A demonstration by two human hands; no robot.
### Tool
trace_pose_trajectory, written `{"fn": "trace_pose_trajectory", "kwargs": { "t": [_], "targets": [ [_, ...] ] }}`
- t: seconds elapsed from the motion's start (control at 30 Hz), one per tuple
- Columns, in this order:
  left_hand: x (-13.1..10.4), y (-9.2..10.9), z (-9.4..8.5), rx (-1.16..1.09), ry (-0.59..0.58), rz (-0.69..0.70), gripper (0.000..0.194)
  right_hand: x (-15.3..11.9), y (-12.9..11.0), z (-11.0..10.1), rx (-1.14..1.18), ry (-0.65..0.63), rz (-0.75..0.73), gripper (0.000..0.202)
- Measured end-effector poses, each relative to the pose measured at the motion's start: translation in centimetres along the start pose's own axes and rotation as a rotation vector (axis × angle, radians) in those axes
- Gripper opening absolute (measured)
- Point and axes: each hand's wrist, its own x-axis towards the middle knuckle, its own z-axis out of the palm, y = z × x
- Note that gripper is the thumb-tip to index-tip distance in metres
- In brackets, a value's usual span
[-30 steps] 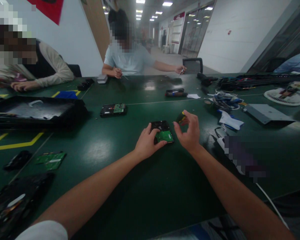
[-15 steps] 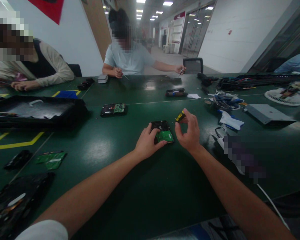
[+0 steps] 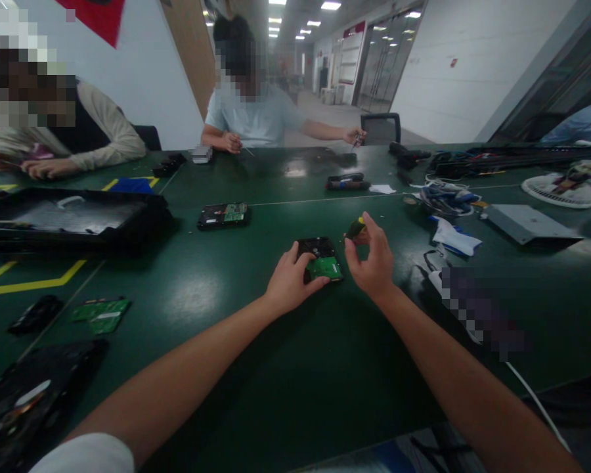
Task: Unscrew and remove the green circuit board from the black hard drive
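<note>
A black hard drive (image 3: 316, 247) with a green circuit board (image 3: 324, 267) lies flat on the dark green table in front of me. My left hand (image 3: 294, 279) grips it at its left and near sides, the thumb along the near edge. Just to the right, my right hand (image 3: 372, 256) pinches the dark and yellow handle of a short screwdriver (image 3: 356, 229) between thumb and fingers. The handle is tilted and close to the drive's right edge. I cannot make out the screwdriver's tip, nor whether it touches the drive.
Another hard drive (image 3: 223, 215) lies beyond, to the left. A large black casing (image 3: 73, 220), a loose green board (image 3: 103, 313) and black parts are at left. A grey metal box (image 3: 532, 223) and bundled cables (image 3: 446, 197) sit at right. People sit across the table.
The screwdriver handle has turned in my right hand: its yellow patches faced me before, and now mostly its dark side shows. My left hand and the hard drive have stayed put.
</note>
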Motion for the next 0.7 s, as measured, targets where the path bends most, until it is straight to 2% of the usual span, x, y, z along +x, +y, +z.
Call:
{"fn": "trace_pose_trajectory", "kwargs": {
  "t": [0.13,0.27,0.7],
  "targets": [
    [0.05,-0.08,0.09,0.004,0.001,0.002,0.062,0.14,-0.07,-0.21,-0.022,0.032,-0.008,0.067],
    [0.06,-0.15,0.14,0.007,0.000,0.002,0.063,0.35,-0.35,-0.36,-0.007,0.018,-0.046,0.067],
    [-0.01,-0.03,0.00,-0.008,-0.002,0.000,0.063,0.29,-0.20,-0.38,-0.013,0.018,-0.037,0.065]
  ]
}}
